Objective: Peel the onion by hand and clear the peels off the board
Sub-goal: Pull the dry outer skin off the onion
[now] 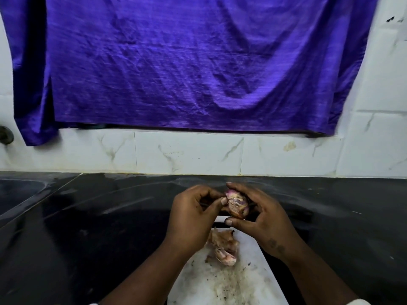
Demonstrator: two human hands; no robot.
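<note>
**Pinched flap, cupped onion**

Right hand (259,216) cups the onion (236,204), fingers and thumb curled round it, above the far end of the board (248,271). Left hand (191,212) pinches a loose flap of skin at its side. Best to pull the flap slowly along the curve, turning the onion as it tears, then drop it with the peels (223,247) lying below.

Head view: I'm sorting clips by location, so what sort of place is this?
Probably a home kitchen: a dark polished counter below a white tiled wall, and a white cutting board carrying onion peels, with an onion held above it.
</note>
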